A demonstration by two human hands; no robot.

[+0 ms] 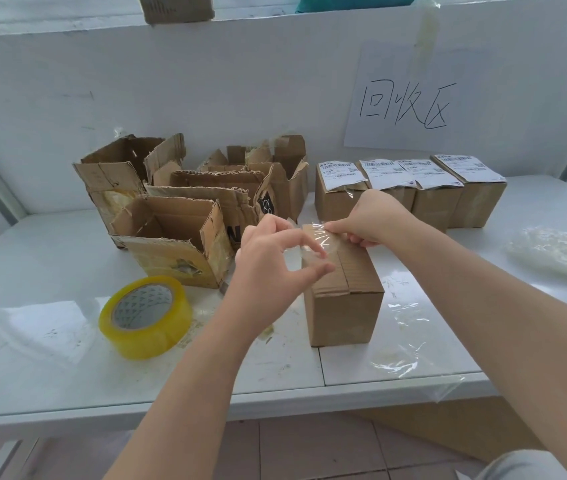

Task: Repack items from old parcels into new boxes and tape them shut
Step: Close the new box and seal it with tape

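Torn brown cardboard parcels (171,220), labelled boxes (410,192) and a yellow tape roll (145,317) surround a small closed brown cardboard box (342,299) mid-table (50,271), lying lengthwise away from the viewer. The left hand (268,258) and right hand (375,216) pinch a clear tape strip (316,242) over its top.

"回收区" is handwritten on a paper sheet (410,98) taped to the wall, 1 o'clock. Barcoded shipping labels (342,173) are stuck on four sealed boxes (438,206), 2 o'clock; print too small to read. A partial black "N" is printed on a torn parcel (233,202), 9 o'clock.
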